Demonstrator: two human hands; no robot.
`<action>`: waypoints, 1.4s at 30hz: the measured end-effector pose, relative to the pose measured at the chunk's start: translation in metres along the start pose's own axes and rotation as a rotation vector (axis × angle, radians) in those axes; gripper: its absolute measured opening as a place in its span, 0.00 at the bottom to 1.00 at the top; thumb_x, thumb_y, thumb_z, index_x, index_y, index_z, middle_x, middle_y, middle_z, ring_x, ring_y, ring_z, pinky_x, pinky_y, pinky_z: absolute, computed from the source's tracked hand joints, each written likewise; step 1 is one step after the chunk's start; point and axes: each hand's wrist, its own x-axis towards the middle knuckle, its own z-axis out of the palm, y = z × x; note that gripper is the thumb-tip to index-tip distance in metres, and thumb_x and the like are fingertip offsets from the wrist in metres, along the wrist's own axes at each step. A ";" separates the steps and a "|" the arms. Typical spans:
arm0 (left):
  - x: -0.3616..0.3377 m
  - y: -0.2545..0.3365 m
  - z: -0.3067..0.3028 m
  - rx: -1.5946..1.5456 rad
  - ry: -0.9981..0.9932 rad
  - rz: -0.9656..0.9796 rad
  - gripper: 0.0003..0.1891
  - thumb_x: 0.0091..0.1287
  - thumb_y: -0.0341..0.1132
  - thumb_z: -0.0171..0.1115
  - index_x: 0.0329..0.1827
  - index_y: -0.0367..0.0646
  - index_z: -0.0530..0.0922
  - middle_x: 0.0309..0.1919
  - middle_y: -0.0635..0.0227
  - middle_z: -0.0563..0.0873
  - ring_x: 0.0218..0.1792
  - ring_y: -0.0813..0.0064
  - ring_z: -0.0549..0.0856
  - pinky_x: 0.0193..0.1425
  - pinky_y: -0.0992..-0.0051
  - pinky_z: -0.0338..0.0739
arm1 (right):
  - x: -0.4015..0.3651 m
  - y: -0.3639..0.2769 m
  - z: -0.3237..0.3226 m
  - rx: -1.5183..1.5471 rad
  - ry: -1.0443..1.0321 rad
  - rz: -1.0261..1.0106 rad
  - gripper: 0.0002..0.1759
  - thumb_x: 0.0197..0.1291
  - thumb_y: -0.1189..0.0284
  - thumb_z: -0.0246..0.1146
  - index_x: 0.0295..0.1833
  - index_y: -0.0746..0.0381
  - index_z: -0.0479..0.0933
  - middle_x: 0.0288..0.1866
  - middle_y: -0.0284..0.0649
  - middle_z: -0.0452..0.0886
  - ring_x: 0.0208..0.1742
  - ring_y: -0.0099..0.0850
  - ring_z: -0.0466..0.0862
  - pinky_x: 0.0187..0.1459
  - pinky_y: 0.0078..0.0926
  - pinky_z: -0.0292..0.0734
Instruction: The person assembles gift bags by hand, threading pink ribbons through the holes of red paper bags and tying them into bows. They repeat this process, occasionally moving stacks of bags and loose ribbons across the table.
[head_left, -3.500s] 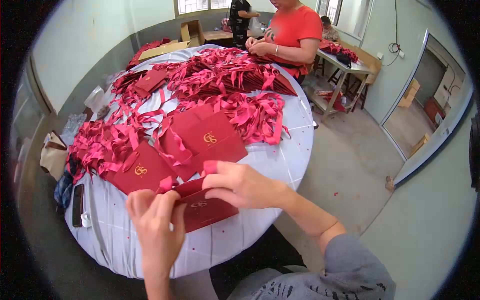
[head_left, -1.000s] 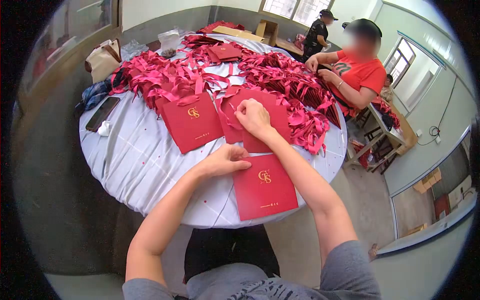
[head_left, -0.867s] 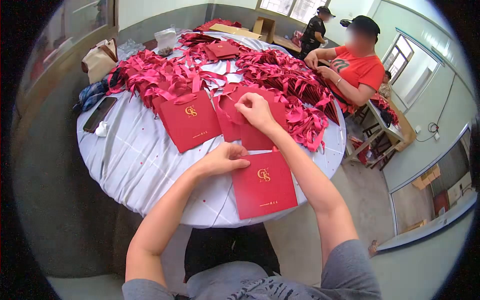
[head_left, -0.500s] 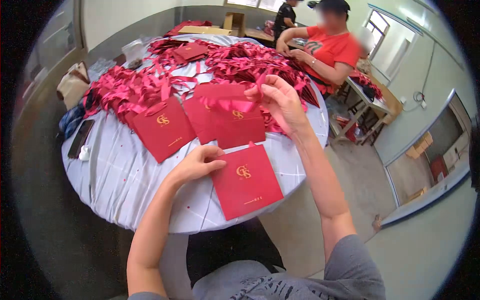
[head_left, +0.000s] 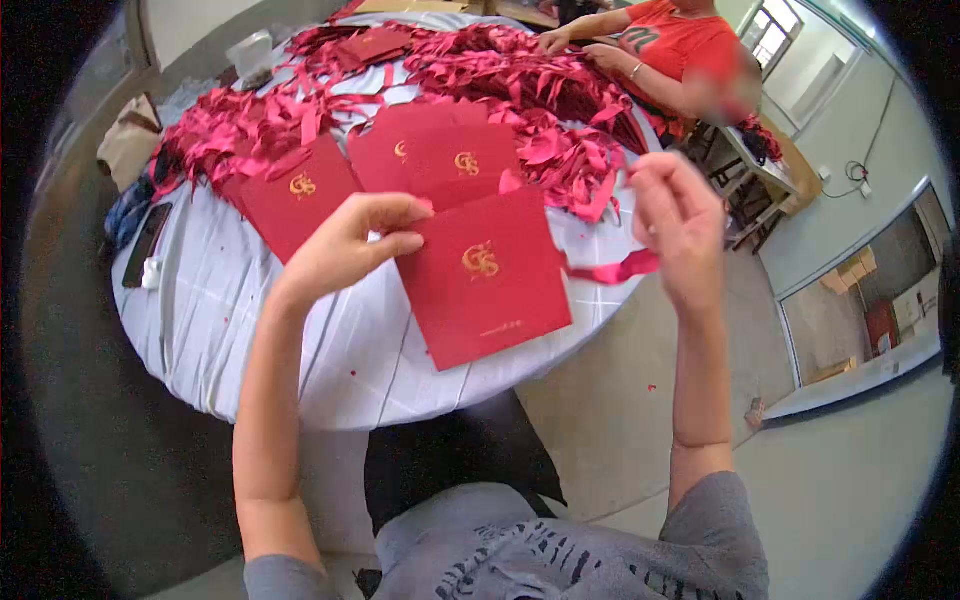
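My left hand pinches the upper left corner of a flat red paper bag with a gold emblem, thumb in front. The bag is tilted a little, just above the near part of the table. Off to its right, my right hand is raised, blurred by motion, with its fingers pinched together. A pink-red ribbon runs from the bag's right edge to that hand. Behind lie more red paper bags with the same emblem, another to the left.
Heaps of red bags with ribbons cover the far half of the round table with a white cloth. A phone and a small white object sit at the left edge. A person in a red shirt works across the table.
My left hand has raised the bag slightly off its earlier place. My right hand has swept right and down, drawing the ribbon out past the bag's right side. The view has tilted lower.
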 end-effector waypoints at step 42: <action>0.000 0.006 0.015 -0.253 -0.027 -0.014 0.19 0.59 0.27 0.67 0.53 0.35 0.76 0.48 0.70 0.81 0.48 0.83 0.77 0.54 0.79 0.73 | -0.019 0.032 0.097 -0.683 -0.053 -0.469 0.07 0.52 0.75 0.64 0.30 0.60 0.71 0.24 0.39 0.71 0.26 0.37 0.78 0.25 0.33 0.72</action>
